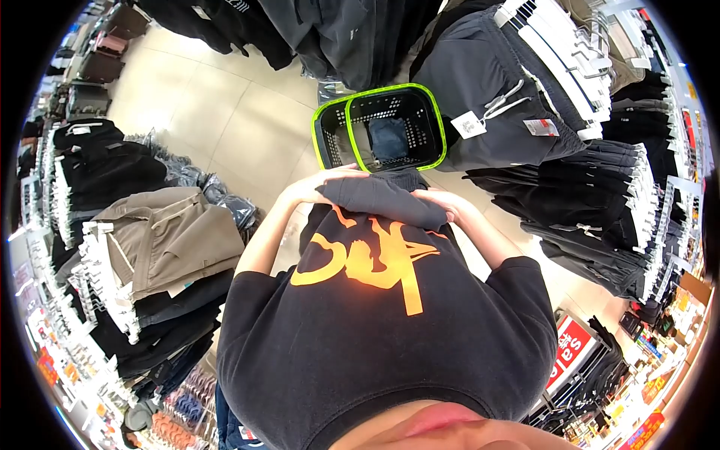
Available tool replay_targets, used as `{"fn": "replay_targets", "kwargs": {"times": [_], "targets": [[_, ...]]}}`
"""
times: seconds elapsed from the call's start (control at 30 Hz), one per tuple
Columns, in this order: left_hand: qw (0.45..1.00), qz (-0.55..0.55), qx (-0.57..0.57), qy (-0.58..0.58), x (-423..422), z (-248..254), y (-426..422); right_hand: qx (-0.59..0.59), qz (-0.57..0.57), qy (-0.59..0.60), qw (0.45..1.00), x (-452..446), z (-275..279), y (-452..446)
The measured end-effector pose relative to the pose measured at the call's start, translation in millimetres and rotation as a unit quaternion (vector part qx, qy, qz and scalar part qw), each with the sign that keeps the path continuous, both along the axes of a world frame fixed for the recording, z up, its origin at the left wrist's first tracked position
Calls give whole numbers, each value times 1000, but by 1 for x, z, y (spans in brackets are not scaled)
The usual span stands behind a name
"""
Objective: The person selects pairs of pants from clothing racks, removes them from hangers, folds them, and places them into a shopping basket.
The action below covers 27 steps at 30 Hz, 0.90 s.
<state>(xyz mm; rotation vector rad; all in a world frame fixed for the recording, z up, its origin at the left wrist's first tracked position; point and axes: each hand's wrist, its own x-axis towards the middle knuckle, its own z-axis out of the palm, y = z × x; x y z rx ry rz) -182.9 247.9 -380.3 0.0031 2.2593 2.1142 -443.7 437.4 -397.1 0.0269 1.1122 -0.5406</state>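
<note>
A folded dark grey garment (384,201) is held against the front of the black T-shirt with orange print (382,259). My left hand (322,184) has its fingers around the garment's end at image left. At the other end, my right hand (444,201) grips it, its fingers partly hidden by the cloth. Just beyond the garment sits a black basket with a bright green rim (439,112) and a green handle. Inside the basket lies a dark blue folded item (388,138), with a greyish item beside it.
Grey shorts with white tags (480,90) hang at the upper right. Brown shorts (176,236) and black clothes hang on racks at the left. Dark garments (337,37) hang beyond the basket. Tiled floor (217,97) shows at the upper left. A red sale sign (570,349) stands at the lower right.
</note>
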Motion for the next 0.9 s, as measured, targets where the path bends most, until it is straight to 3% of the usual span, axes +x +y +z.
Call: {"fn": "replay_targets", "kwargs": {"times": [0.07, 0.1, 0.27, 0.33, 0.37, 0.47, 0.57, 0.63, 0.7, 0.8, 0.87, 0.9], "targets": [[993, 0, 117, -5, -7, 0, 1, 30, -77, -57, 995, 5, 11, -1], [973, 7, 228, -27, -8, -3, 4, 35, -96, -45, 994, 6, 11, -1], [992, 67, 97, -38, -8, 1, 21, -7, -197, -34, 980, 17, 14, 7], [989, 112, 69, -64, -3, 0, 24, -10, -255, 40, 966, 22, 26, 13], [978, 192, 58, -62, 0, -13, 31, -10, -283, 77, 956, 24, 30, 16], [964, 256, 11, -74, -4, -18, 36, -180, -264, 218, 922, 25, 16, 30], [935, 338, 80, -66, -14, -28, 38, -322, -235, 263, 878, 14, 21, 24], [913, 384, 125, -61, -20, -41, 36, -396, -184, 222, 872, 5, 43, 14], [905, 400, 142, -32, -31, -9, 26, -461, -144, 251, 839, -7, 44, 10], [900, 403, 165, 17, -38, 14, 6, -429, -6, 362, 828, -11, 80, -13], [908, 378, 182, -26, -44, 57, -4, -394, -82, 307, 863, -8, 79, -26], [906, 372, 199, -36, -44, 64, -9, -425, -119, 300, 845, -7, 77, -34]]}}
